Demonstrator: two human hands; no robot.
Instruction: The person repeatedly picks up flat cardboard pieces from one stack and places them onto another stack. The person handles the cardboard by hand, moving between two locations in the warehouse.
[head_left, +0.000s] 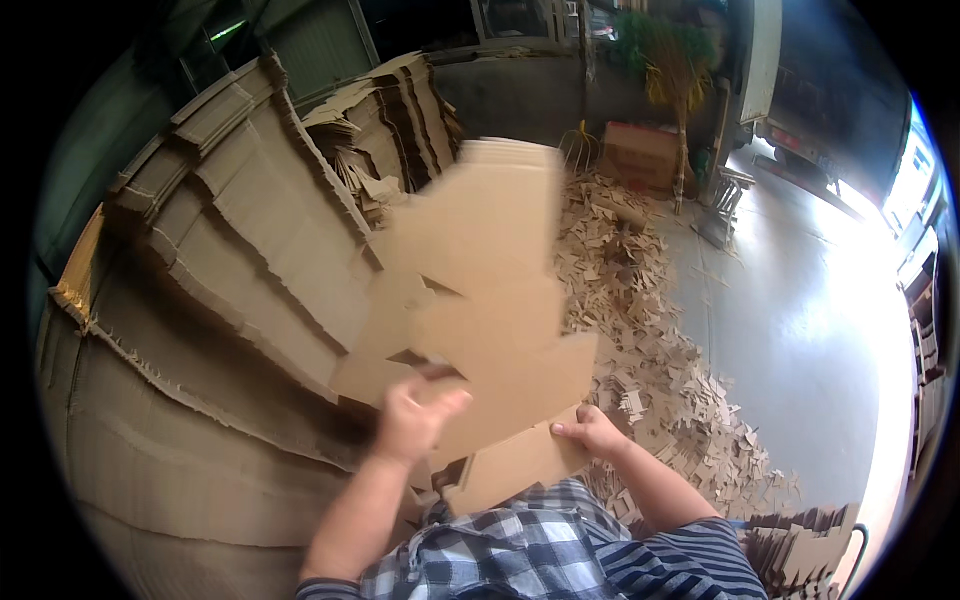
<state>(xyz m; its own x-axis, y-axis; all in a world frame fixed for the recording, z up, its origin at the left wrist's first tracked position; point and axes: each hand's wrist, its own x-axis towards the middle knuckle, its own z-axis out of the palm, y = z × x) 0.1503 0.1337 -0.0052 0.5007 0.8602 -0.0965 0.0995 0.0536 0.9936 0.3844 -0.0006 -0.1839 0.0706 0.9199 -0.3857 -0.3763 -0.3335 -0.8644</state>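
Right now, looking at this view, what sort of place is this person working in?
Probably a cardboard box workshop or warehouse. Tall stacks of die-cut cardboard sheets fill the left, a heap of cardboard offcuts litters the concrete floor, and both hands hold a flat cardboard blank.

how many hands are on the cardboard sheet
2. The left hand grips the lower left edge of the die-cut cardboard sheet; the right hand pinches its lower right edge. No other hands show.

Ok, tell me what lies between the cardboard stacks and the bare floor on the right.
A pile of cardboard scraps lies between the stacks and the floor, seen in the head view.
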